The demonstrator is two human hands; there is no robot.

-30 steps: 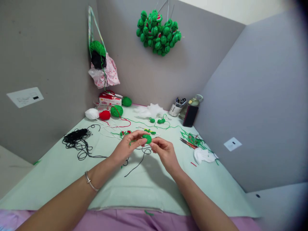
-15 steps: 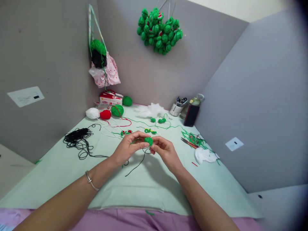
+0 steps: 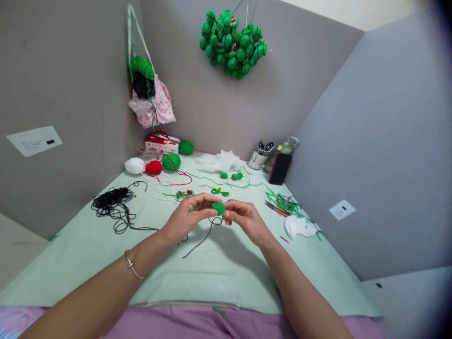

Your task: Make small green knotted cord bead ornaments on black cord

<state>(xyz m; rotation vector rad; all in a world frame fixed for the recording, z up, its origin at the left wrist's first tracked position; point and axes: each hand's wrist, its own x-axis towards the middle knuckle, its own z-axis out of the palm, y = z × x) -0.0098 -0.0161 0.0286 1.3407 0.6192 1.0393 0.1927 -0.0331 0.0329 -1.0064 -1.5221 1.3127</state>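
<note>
Both hands meet over the middle of the pale green table [image 3: 219, 273]. My left hand [image 3: 189, 217] pinches a small green crocheted piece [image 3: 218, 208] between thumb and fingers. My right hand [image 3: 245, 219] is closed at the same piece from the right, fingertips pressed to it. A black strand [image 3: 203, 238] hangs from the piece and trails over the table below the hands. A silver bangle [image 3: 132, 267] circles my left wrist.
A tangle of black yarn [image 3: 111, 202] lies at left. White, red and green yarn balls [image 3: 153, 165] and a small box [image 3: 160, 142] sit at the back. Scissors and green scraps [image 3: 280, 206] lie right, beside white cloth [image 3: 300, 227]. Green crocheted balls [image 3: 233, 42] hang on the wall.
The hands stayed together on the green piece, shifting it slightly lower and to the right. My right hand's fingers have rolled a little over it.
</note>
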